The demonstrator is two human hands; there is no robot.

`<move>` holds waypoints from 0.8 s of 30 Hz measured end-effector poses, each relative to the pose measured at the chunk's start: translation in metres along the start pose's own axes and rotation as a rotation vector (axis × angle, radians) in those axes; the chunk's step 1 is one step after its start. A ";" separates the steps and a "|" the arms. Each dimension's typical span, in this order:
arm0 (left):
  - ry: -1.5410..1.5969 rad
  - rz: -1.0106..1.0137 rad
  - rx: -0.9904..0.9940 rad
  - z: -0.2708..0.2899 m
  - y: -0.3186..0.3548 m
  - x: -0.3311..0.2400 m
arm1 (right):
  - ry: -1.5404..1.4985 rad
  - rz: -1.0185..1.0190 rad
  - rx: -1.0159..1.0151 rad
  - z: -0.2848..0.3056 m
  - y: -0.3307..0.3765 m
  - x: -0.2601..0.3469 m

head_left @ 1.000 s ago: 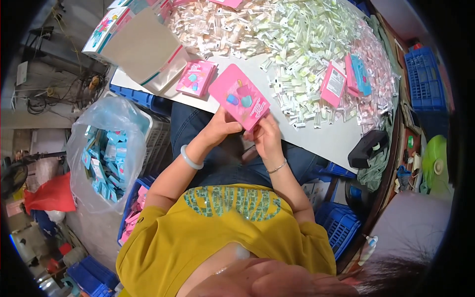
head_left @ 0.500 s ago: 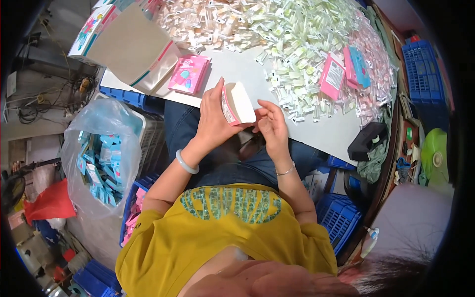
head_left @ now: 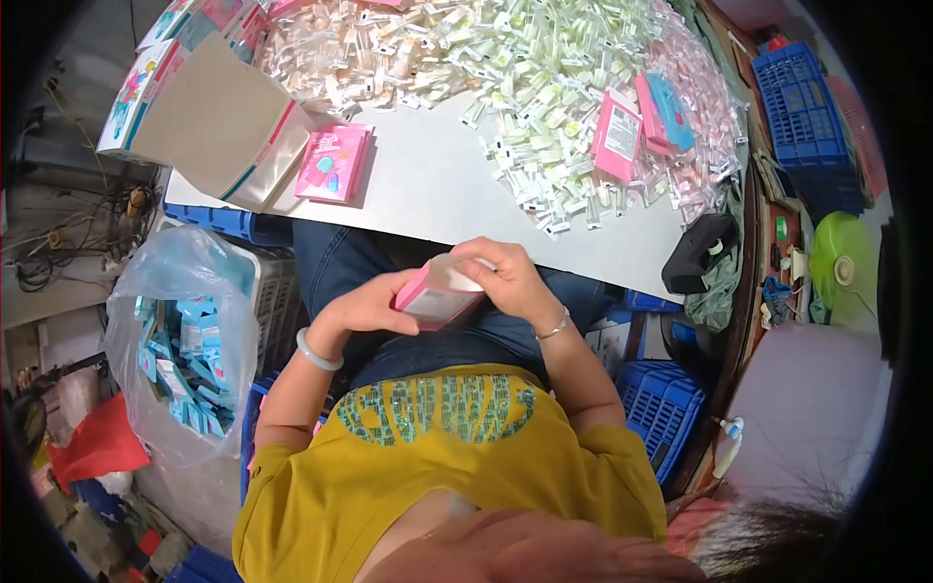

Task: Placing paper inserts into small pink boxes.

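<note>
Above my lap, just off the table's near edge, I hold a small pink carton (head_left: 434,307) with a pale inside. My left hand (head_left: 374,303) is wrapped round its left side, thumb on the near face. The fingers of my right hand (head_left: 509,282) are bent over the carton's upper open end, gripping its edge or flap. Whether anything lies inside the carton is hidden. On the table, a similar closed pink box (head_left: 330,167) lies to the left, beside a large open cardboard carton (head_left: 216,121).
Small clear packaged tubes (head_left: 544,107), pale orange, green and pink, heap across the white table (head_left: 418,185). A pink box (head_left: 617,136) and a pink-and-blue one (head_left: 667,112) lie on them. A black object (head_left: 700,253) sits at the right corner; a plastic bag (head_left: 141,335) holds blue packets.
The carton has come down toward my lap and tilted, its open end now facing up and right. My right hand has moved from beside it onto its open end. The view has shifted slightly.
</note>
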State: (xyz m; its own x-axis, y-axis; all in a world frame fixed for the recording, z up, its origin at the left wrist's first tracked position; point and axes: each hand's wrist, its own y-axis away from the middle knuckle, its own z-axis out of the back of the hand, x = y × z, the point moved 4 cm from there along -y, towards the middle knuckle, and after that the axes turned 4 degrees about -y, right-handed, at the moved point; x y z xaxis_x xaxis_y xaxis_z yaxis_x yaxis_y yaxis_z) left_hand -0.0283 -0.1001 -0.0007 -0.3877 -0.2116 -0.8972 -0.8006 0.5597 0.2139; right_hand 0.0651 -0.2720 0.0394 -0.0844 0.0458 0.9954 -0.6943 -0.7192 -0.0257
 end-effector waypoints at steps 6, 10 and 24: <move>0.407 0.033 -0.044 -0.016 0.003 0.032 | 0.090 0.055 0.124 -0.007 -0.013 0.011; 0.328 -0.035 -0.134 -0.012 0.014 0.033 | 0.315 -0.051 -0.286 0.053 -0.033 -0.004; 0.339 -0.133 -0.388 -0.010 0.036 0.030 | 1.153 -0.021 -0.322 0.108 -0.094 -0.039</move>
State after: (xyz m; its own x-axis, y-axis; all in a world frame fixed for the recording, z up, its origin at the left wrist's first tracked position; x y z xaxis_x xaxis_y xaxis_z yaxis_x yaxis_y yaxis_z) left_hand -0.0728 -0.0943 -0.0162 -0.3456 -0.5438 -0.7648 -0.9382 0.1863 0.2915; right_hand 0.2106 -0.2805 0.0133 -0.5478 0.7685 0.3306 -0.8364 -0.5118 -0.1960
